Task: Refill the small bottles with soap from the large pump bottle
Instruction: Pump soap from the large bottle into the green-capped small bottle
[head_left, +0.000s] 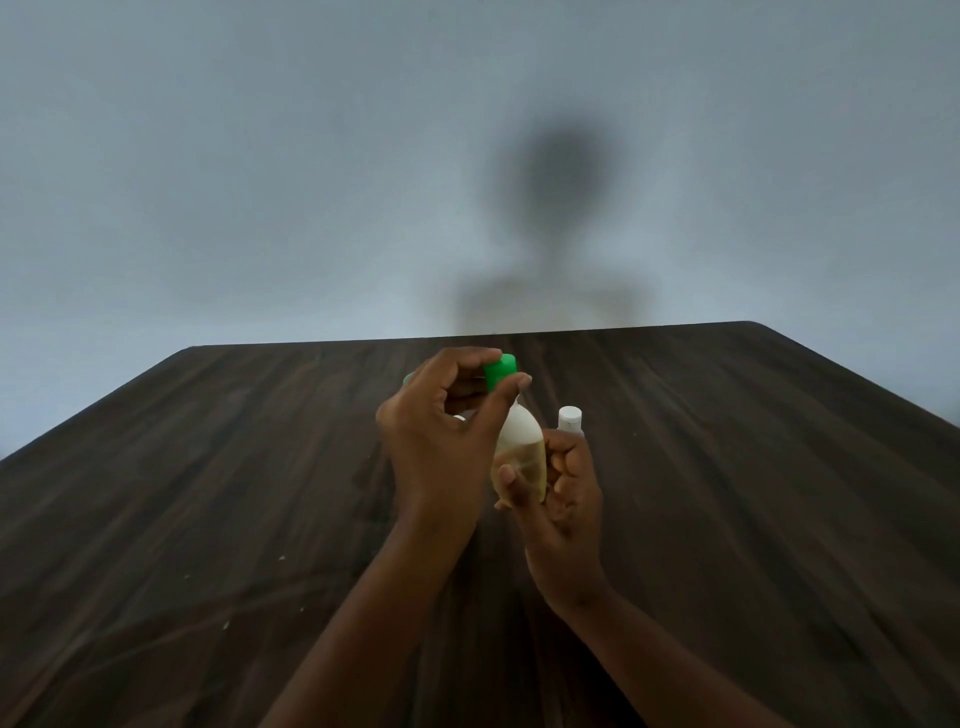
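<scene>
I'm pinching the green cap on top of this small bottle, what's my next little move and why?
Probably lift the green cap clear and set it on the table. Your left hand pinches it at the neck, your right hand grips the small bottle, and the liquid looks only about halfway up, so it likely needs refilling.

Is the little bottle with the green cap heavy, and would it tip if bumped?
Probably light: the bottle looks only about half full, and the right hand holds it easily. Standing, it might tip, being tall and narrowing toward the green cap.
</scene>
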